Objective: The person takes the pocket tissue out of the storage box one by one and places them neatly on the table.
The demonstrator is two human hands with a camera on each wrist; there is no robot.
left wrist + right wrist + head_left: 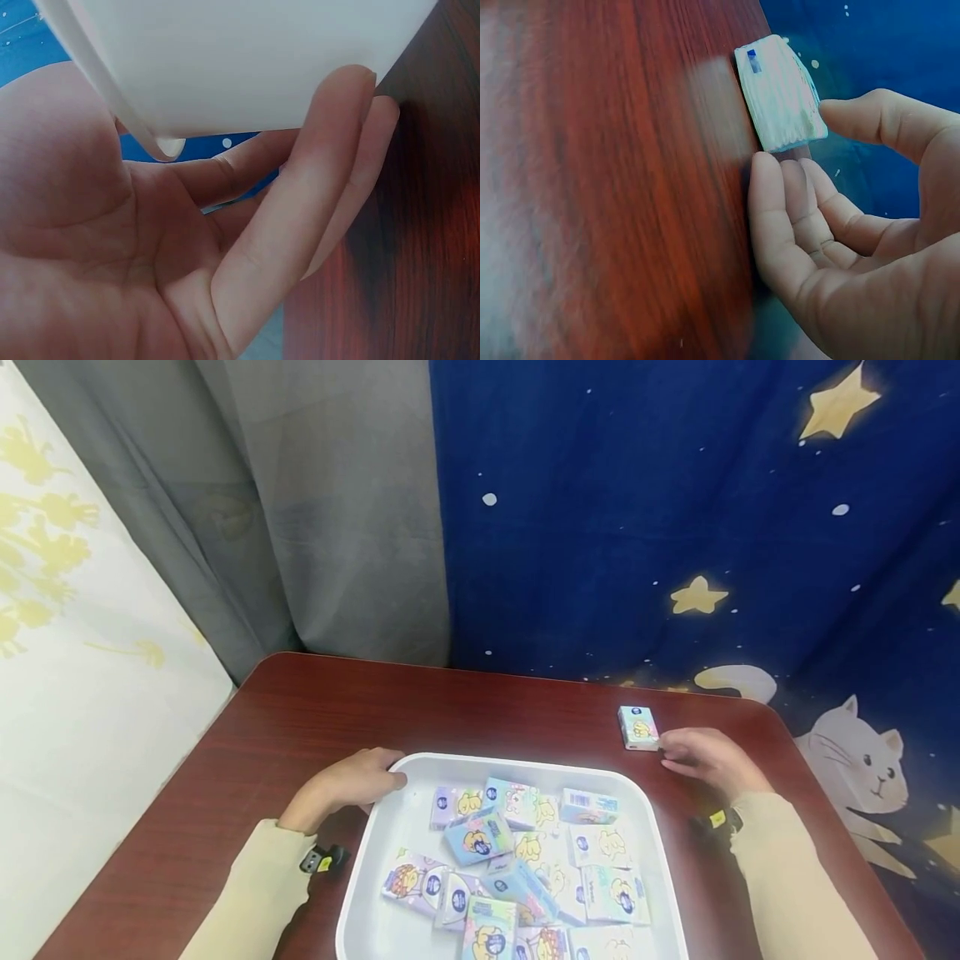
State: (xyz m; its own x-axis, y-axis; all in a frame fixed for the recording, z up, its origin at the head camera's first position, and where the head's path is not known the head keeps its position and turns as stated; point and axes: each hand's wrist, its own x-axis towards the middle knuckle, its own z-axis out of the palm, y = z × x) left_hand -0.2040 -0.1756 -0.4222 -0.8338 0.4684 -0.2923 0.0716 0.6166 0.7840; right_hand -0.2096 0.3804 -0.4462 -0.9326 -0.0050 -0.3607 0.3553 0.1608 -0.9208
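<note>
My left hand (365, 779) grips the upper left corner of a white tray (495, 762), the thumb over its rim. In the left wrist view, that hand's fingers (300, 180) lie against the tray's outer wall. Inside the tray, several small tissue packs (477, 837) with cartoon prints lie loosely piled. One more tissue pack (639, 728) rests on the table beyond the tray's right corner. Beside it is my right hand (708, 757), fingertips at its right edge. The right wrist view shows the thumb and bent fingers (772, 202) close to the pack's near end, not wrapped round it.
The dark red table (330, 702) ends a little behind the lone pack. Behind it hang a grey curtain (352, 510) and a blue star-patterned curtain (570, 527). At the left is a white cloth (90, 710) with yellow prints.
</note>
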